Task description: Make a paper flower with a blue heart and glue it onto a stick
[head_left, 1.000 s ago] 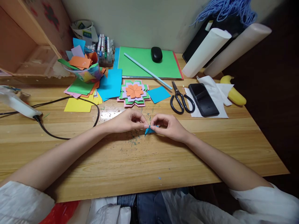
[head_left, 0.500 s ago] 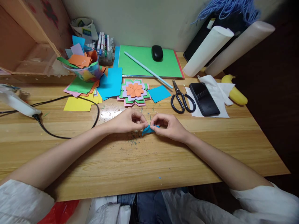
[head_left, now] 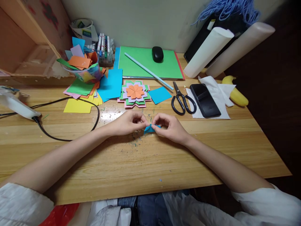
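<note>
A small folded piece of blue paper [head_left: 149,128] sits between my two hands just above the wooden table [head_left: 141,163]. My left hand [head_left: 129,121] pinches its left end with curled fingers. My right hand [head_left: 168,126] pinches its right end, fingers closed round it. Beyond my hands lies a layered paper flower [head_left: 134,93] in orange, purple, green and pink, with a loose blue paper square [head_left: 160,94] to its right.
Black scissors [head_left: 182,99], a phone [head_left: 205,100] on white paper and a banana [head_left: 236,93] lie at the right. A green sheet [head_left: 145,67] with a blue stick and a black mouse lies at the back. Coloured paper scraps [head_left: 82,91], markers and a glue gun [head_left: 16,105] with its cable occupy the left.
Both hands stay in place on the blue paper; its visible tip has shifted slightly up between the fingers as they work the fold.
</note>
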The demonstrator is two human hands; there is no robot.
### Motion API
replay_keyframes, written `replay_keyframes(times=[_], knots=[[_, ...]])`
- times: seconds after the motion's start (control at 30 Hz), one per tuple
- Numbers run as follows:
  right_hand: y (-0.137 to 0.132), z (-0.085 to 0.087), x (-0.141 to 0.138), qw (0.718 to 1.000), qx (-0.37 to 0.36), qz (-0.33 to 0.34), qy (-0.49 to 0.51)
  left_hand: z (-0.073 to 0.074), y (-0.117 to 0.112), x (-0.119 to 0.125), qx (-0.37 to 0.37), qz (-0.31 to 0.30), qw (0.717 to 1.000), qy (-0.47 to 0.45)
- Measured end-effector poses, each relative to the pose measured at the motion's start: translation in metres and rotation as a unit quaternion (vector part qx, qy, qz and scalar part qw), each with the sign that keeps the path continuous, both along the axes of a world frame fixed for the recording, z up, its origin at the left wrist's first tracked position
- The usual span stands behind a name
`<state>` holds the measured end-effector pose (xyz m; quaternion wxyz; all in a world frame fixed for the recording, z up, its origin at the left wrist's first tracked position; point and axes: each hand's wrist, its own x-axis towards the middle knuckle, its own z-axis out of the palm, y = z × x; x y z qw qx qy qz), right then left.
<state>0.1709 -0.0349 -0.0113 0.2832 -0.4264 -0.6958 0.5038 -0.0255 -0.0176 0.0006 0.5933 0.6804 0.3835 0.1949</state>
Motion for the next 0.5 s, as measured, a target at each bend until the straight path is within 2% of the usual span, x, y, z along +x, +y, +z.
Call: replay_keyframes(times=[0.13, 0.33, 0.5], knots=[[0.0, -0.002, -0.001, 0.999, 0.004, -0.034, 0.02, -0.001, -0.001, 0.003, 0.0, 0.025, 1.0, -0.011], [-0.001, -0.003, -0.002, 0.999, 0.007, -0.046, 0.015, -0.006, -0.009, 0.008, 0.013, 0.093, 0.996, -0.006], [-0.001, -0.002, -0.004, 0.999, 0.019, -0.037, -0.004, -0.007, -0.013, 0.009, 0.037, 0.093, 0.995, -0.002]])
